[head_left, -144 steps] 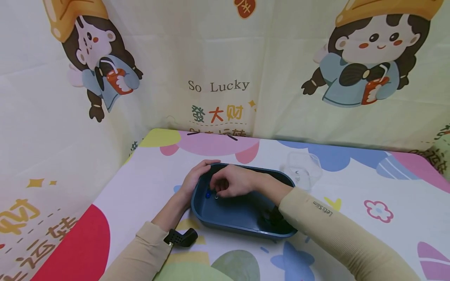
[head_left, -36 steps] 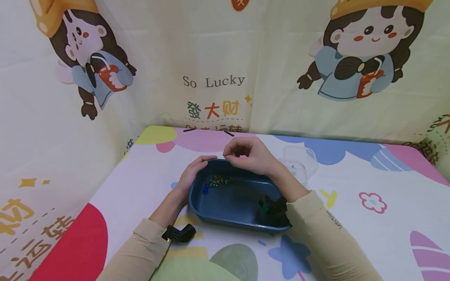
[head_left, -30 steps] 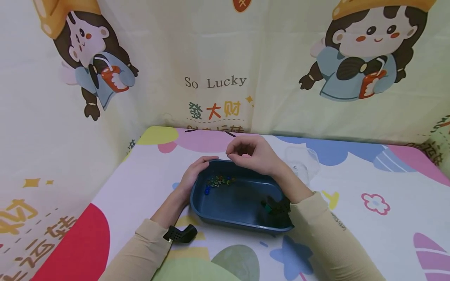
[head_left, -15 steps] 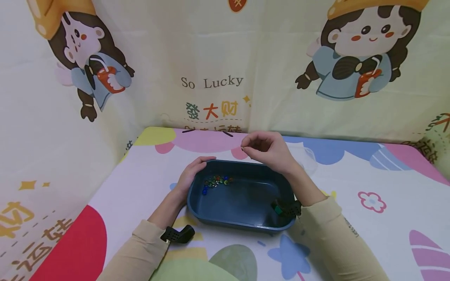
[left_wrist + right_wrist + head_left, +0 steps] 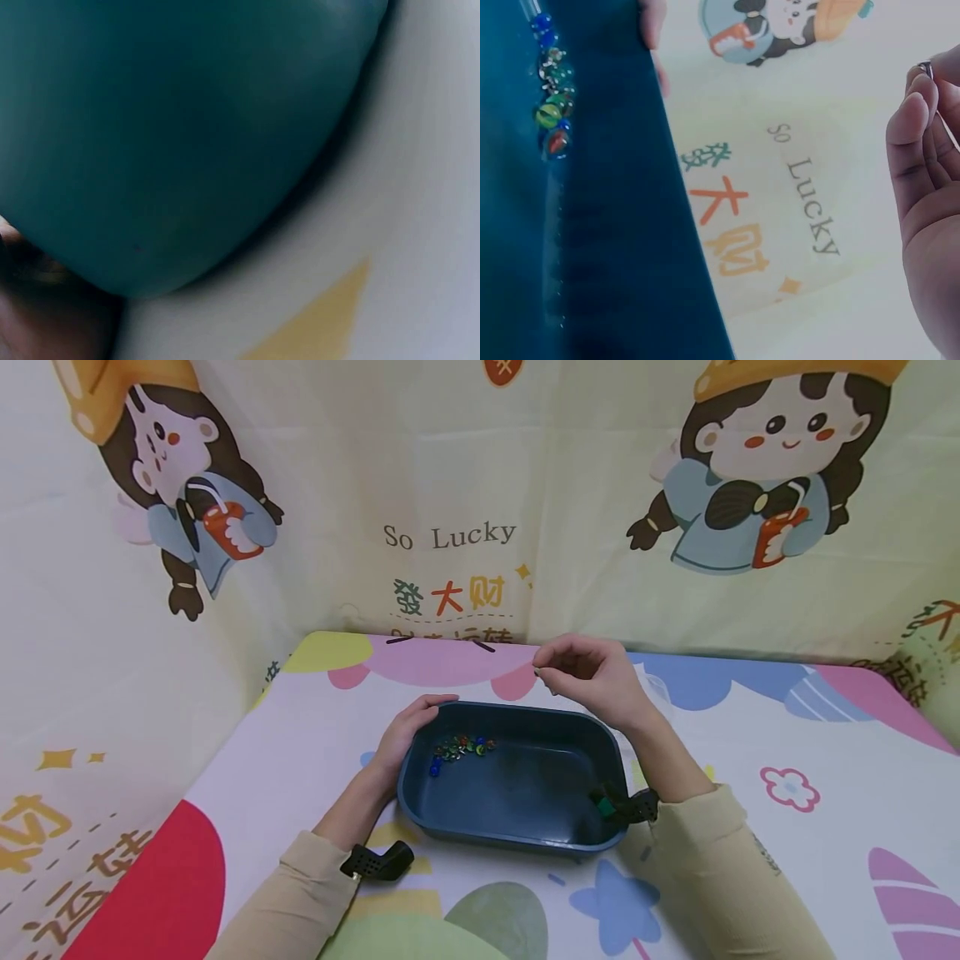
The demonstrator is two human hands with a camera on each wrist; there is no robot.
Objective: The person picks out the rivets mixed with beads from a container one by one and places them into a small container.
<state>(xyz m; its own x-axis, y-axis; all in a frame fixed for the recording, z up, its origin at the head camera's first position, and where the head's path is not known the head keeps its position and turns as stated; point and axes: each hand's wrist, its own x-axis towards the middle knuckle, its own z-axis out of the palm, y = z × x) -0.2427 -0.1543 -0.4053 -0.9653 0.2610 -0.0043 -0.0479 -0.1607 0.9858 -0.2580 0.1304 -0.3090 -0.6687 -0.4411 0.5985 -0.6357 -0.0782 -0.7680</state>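
My left hand (image 5: 405,735) holds the left end of a dark blue plastic tub (image 5: 517,843), its fingers along the far left corner of the rim. Marbles (image 5: 459,748) and small silvery bits lie in a cluster at the tub's left end; the right wrist view shows blue marbles (image 5: 544,31) and a yellow-green marble (image 5: 547,115). Raised beyond the tub's far right rim, my right hand (image 5: 592,681) pinches a small shiny silver piece (image 5: 926,69) between thumb and fingertip. Its exact kind is too small to tell. Only the tub's outer wall (image 5: 165,135) fills most of the left wrist view.
A clear plastic container (image 5: 660,693) stands on the patterned tabletop (image 5: 720,860), partly hidden behind my right hand. Black camera mounts sit on both wrists, the right mount (image 5: 637,806) over the tub's right rim. A printed curtain (image 5: 337,485) hangs behind the table.
My right hand was inside the tub's left end among the marbles. It has since risen out and moved right, past the far rim towards the clear container. My left hand has stayed on the tub.
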